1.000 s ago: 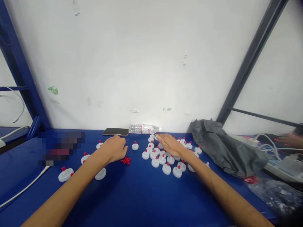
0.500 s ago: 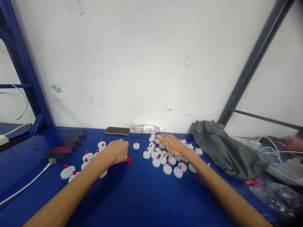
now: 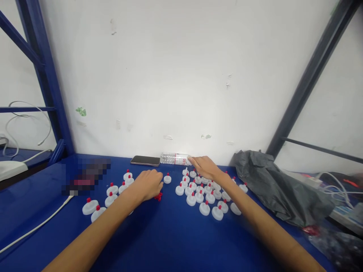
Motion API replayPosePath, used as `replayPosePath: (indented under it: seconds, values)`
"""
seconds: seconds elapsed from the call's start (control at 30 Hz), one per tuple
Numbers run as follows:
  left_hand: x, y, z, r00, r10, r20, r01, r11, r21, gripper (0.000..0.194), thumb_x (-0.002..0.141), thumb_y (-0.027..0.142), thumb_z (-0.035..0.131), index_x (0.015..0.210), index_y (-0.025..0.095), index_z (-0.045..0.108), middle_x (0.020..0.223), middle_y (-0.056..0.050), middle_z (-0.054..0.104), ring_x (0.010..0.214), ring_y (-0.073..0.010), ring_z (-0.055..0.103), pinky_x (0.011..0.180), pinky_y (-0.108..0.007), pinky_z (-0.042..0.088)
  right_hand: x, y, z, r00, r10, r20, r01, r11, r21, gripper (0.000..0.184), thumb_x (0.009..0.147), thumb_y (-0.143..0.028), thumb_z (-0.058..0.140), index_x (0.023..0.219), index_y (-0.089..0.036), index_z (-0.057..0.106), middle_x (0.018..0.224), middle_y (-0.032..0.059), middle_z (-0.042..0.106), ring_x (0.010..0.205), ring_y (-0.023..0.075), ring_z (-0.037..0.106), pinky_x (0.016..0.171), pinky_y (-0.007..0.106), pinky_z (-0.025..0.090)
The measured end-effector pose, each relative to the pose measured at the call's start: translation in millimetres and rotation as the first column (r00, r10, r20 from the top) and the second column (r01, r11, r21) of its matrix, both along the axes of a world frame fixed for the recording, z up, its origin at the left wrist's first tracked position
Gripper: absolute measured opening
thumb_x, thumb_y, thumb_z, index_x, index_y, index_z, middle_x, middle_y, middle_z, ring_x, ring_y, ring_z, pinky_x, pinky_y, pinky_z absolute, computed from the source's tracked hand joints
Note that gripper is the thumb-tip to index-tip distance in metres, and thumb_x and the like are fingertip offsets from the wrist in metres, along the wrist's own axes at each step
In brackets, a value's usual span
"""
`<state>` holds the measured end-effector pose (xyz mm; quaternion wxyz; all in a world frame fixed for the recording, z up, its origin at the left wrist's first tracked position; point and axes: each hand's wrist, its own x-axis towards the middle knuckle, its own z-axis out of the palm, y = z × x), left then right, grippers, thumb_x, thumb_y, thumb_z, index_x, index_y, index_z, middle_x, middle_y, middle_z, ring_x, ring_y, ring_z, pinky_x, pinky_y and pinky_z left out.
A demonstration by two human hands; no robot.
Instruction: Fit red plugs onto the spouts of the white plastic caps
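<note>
My left hand (image 3: 149,184) is closed, its fingers curled down beside a small pile of red tip caps (image 3: 159,197); whatever sits between the fingertips is hidden. My right hand (image 3: 204,167) stretches its fingers over the back of a crowd of white round nozzle lids (image 3: 199,197), most of them with red tips. Its fingertips overlap the neck end of a clear plastic bottle (image 3: 176,158) lying by the wall; touching cannot be made out. Just below those fingertips, one lid (image 3: 185,171) shows a bare white nozzle. A single red-tipped lid (image 3: 167,178) stands between the hands.
More red-tipped lids (image 3: 90,206) stand left of my left forearm. A phone (image 3: 145,161) lies against the wall. A dark grey plastic bag (image 3: 280,189) and cables occupy the right side. A white cable (image 3: 36,226) crosses the left. Metal posts flank the blue table (image 3: 176,241).
My right hand has lifted up and back from the bare nozzle, now covering the bottle's neck end. My left hand stays by the red caps. The camera view has shifted slightly.
</note>
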<state>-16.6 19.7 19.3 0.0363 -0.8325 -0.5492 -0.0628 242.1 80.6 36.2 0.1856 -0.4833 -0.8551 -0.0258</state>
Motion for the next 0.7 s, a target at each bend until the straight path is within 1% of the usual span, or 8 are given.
replayPosePath:
  seconds: [0.1, 0.17, 0.23, 0.3, 0.37, 0.43, 0.57, 0.7]
  values:
    - [3.0, -1.8, 3.2, 0.999, -0.018, -0.044, 0.022, 0.996, 0.092, 0.026, 0.094, 0.026, 0.044, 0.092, 0.014, 0.067, 0.092, -0.019, 0.072, 0.090, -0.0334, 0.070, 0.075, -0.039, 0.049, 4.7, -19.2, 5.9, 0.998, -0.009, -0.069, 0.016, 0.995, 0.102, 0.050, 0.105, -0.053, 0.027, 0.107, -0.021, 0.066, 0.102, 0.0084, 0.073, 0.097, 0.0253, 0.067, 0.088, 0.038, 0.046]
    - [3.0, -3.3, 3.3, 0.998, -0.037, -0.052, 0.044, 0.988, 0.145, 0.026, 0.095, 0.027, 0.043, 0.094, 0.015, 0.066, 0.091, -0.017, 0.072, 0.090, -0.0323, 0.070, 0.074, -0.038, 0.048, 3.4, -31.6, 4.9, 0.991, 0.005, -0.130, 0.016, 0.987, 0.161, 0.038, 0.103, -0.050, 0.039, 0.112, -0.023, 0.064, 0.108, 0.0063, 0.072, 0.099, 0.0240, 0.067, 0.087, 0.037, 0.048]
    - [1.3, -5.1, 1.9, 0.998, -0.049, -0.045, 0.057, 0.979, 0.194, 0.025, 0.097, 0.028, 0.043, 0.094, 0.017, 0.064, 0.090, -0.014, 0.071, 0.090, -0.0306, 0.070, 0.073, -0.036, 0.048, -2.5, -42.3, 0.9, 0.984, 0.068, -0.165, -0.034, 0.980, 0.197, 0.027, 0.103, -0.041, 0.044, 0.113, -0.023, 0.061, 0.110, 0.0052, 0.071, 0.096, 0.0217, 0.067, 0.085, 0.035, 0.050]
    - [-1.0, -6.8, -0.7, 0.998, -0.055, -0.030, 0.060, 0.971, 0.232, 0.025, 0.098, 0.030, 0.041, 0.097, 0.018, 0.063, 0.092, -0.011, 0.071, 0.091, -0.0285, 0.069, 0.072, -0.034, 0.048, -11.7, -51.4, -4.1, 0.975, 0.175, -0.135, -0.144, 0.966, 0.216, 0.021, 0.103, -0.032, 0.045, 0.116, -0.023, 0.058, 0.113, 0.0056, 0.069, 0.096, 0.0203, 0.067, 0.086, 0.034, 0.051]
    - [-3.0, -8.1, -4.2, 0.998, -0.067, 0.019, 0.059, 0.963, 0.262, 0.025, 0.100, 0.031, 0.040, 0.101, 0.020, 0.062, 0.095, -0.009, 0.071, 0.091, -0.0252, 0.069, 0.073, -0.032, 0.048, -21.7, -59.2, -8.2, 0.960, 0.272, -0.067, -0.249, 0.939, 0.238, 0.021, 0.101, -0.026, 0.048, 0.120, -0.023, 0.055, 0.114, 0.0067, 0.068, 0.098, 0.0215, 0.066, 0.088, 0.037, 0.051]
    - [-4.5, -8.6, -7.7, 0.986, -0.112, 0.120, 0.073, 0.955, 0.288, 0.022, 0.100, 0.032, 0.042, 0.103, 0.022, 0.061, 0.096, -0.005, 0.072, 0.089, -0.0220, 0.070, 0.074, -0.031, 0.049, -29.8, -65.8, -10.6, 0.948, 0.317, -0.018, -0.302, 0.918, 0.256, 0.026, 0.098, -0.024, 0.054, 0.124, -0.022, 0.052, 0.114, 0.0075, 0.068, 0.099, 0.0237, 0.065, 0.089, 0.040, 0.052]
    - [-6.9, -8.3, -11.6, 0.913, -0.227, 0.338, 0.119, 0.942, 0.313, 0.016, 0.098, 0.037, 0.050, 0.103, 0.026, 0.061, 0.095, -0.001, 0.074, 0.085, -0.0194, 0.070, 0.075, -0.029, 0.049, -36.0, -73.8, -11.6, 0.946, 0.324, -0.012, -0.311, 0.917, 0.252, 0.034, 0.094, -0.022, 0.060, 0.125, -0.022, 0.048, 0.110, 0.0071, 0.067, 0.097, 0.0245, 0.064, 0.086, 0.041, 0.054]
    - [-7.5, -8.7, -13.0, 0.876, -0.273, 0.398, 0.156, 0.941, 0.300, 0.017, 0.097, 0.040, 0.052, 0.102, 0.028, 0.063, 0.095, 0.000, 0.075, 0.083, -0.0186, 0.071, 0.074, -0.028, 0.049, -34.6, -74.5, -13.1, 0.942, 0.335, -0.013, -0.322, 0.915, 0.243, 0.034, 0.092, -0.022, 0.063, 0.123, -0.022, 0.049, 0.103, 0.0062, 0.068, 0.096, 0.0241, 0.065, 0.085, 0.039, 0.054]
